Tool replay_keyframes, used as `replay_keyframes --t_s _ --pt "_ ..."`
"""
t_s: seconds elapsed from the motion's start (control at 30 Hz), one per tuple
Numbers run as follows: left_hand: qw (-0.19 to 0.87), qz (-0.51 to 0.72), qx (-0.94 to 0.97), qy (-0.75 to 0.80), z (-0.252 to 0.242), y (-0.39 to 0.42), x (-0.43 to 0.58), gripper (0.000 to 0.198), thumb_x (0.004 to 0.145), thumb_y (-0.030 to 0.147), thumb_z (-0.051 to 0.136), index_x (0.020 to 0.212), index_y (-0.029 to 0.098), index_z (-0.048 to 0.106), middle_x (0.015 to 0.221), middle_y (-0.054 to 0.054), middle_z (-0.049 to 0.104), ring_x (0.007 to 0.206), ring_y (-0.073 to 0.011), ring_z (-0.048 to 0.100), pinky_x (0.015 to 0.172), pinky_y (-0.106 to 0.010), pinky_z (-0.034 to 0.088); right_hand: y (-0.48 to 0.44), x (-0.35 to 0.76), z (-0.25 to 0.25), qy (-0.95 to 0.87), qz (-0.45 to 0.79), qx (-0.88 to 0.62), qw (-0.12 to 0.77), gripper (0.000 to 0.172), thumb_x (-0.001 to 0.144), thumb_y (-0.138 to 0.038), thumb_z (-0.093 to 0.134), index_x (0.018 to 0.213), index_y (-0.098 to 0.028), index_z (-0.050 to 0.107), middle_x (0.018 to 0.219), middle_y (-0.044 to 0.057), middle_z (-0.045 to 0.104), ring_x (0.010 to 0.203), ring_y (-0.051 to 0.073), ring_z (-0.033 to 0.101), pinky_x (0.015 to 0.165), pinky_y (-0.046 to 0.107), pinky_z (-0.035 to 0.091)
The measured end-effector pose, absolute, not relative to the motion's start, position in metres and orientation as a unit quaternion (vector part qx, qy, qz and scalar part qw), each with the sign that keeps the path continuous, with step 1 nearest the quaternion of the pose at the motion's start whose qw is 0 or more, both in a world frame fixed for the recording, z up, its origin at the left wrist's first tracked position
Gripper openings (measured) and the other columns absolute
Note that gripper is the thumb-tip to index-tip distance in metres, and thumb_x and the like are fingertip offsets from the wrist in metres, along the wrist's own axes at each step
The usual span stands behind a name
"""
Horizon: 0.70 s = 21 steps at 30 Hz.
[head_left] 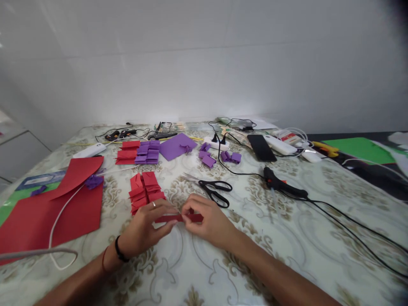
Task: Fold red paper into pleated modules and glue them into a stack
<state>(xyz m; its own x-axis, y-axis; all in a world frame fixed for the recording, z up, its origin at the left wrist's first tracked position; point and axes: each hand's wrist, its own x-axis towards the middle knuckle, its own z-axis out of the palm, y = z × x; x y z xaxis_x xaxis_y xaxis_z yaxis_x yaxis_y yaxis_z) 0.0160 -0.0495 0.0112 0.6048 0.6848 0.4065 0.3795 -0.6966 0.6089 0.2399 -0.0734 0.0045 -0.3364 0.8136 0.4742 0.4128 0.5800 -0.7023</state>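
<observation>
A narrow red paper strip (168,218) lies level between my two hands, low over the patterned tablecloth (191,263). My left hand (153,219), with a ring on one finger, holds its left part between thumb and fingers. Near the strip's middle, my right hand (204,219) pinches it; the fingertips hide part of the paper there. Just beyond my left hand sit folded red paper pieces (145,189) in two rows. Black-handled scissors (215,187) rest past my right hand, their blades pointing to the left.
Red sheets (79,216) cover the left side. Folded purple pieces (148,152) and a purple sheet (174,146) lie farther back. On the right are a black glue gun (283,185) with trailing cables, a phone (261,148) and a power strip (216,143).
</observation>
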Motion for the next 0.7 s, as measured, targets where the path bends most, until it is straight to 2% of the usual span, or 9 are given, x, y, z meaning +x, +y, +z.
replay_keyframes --t_s 0.13,0.33,0.53,0.63,0.7 --pt "0.285 0.286 0.868 0.288 0.01 -0.055 0.02 0.014 0.098 0.017 0.061 0.097 0.02 0.075 0.09 -0.004 0.078 0.081 -0.0158 0.073 0.076 -0.024 0.056 -0.077 0.236 0.003 -0.785 0.25 -0.382 0.418 0.016 0.08 -0.005 0.06 0.08 -0.021 0.061 0.08 0.0 0.061 0.074 0.016 0.058 0.069 0.027 0.045" --pt "0.306 0.279 0.858 0.305 0.022 -0.044 0.009 0.015 0.097 0.022 0.062 0.089 0.019 0.075 0.08 -0.003 0.077 0.071 -0.0158 0.069 0.067 -0.025 0.051 -0.074 0.242 0.009 -0.777 0.266 -0.384 0.422 0.018 0.078 -0.003 0.059 0.079 -0.021 0.061 0.08 0.0 0.061 0.072 0.016 0.057 0.068 0.027 0.045" --pt "0.33 0.288 0.815 0.379 0.026 -0.034 0.003 0.025 0.095 0.03 0.061 0.076 0.017 0.071 0.07 -0.001 0.07 0.062 -0.0142 0.061 0.057 -0.023 0.046 -0.054 0.268 0.016 -0.741 0.175 -0.491 0.424 0.015 0.08 -0.006 0.059 0.076 -0.021 0.061 0.078 0.001 0.061 0.074 0.018 0.058 0.071 0.031 0.046" --pt "0.334 0.301 0.799 0.4 0.026 -0.034 0.004 0.027 0.096 0.03 0.058 0.077 0.017 0.07 0.075 -0.002 0.072 0.066 -0.0148 0.064 0.059 -0.023 0.048 -0.052 0.273 0.017 -0.711 0.117 -0.517 0.461 0.011 0.089 -0.012 0.059 0.083 -0.022 0.061 0.084 0.003 0.063 0.079 0.02 0.06 0.076 0.034 0.049" --pt "0.341 0.291 0.799 0.401 0.023 -0.035 0.006 0.028 0.098 0.031 0.056 0.081 0.017 0.072 0.08 -0.003 0.076 0.071 -0.0165 0.068 0.063 -0.024 0.051 -0.057 0.267 0.017 -0.73 0.1 -0.484 0.472 0.008 0.093 -0.016 0.06 0.097 -0.022 0.065 0.098 0.007 0.066 0.093 0.023 0.063 0.085 0.038 0.052"
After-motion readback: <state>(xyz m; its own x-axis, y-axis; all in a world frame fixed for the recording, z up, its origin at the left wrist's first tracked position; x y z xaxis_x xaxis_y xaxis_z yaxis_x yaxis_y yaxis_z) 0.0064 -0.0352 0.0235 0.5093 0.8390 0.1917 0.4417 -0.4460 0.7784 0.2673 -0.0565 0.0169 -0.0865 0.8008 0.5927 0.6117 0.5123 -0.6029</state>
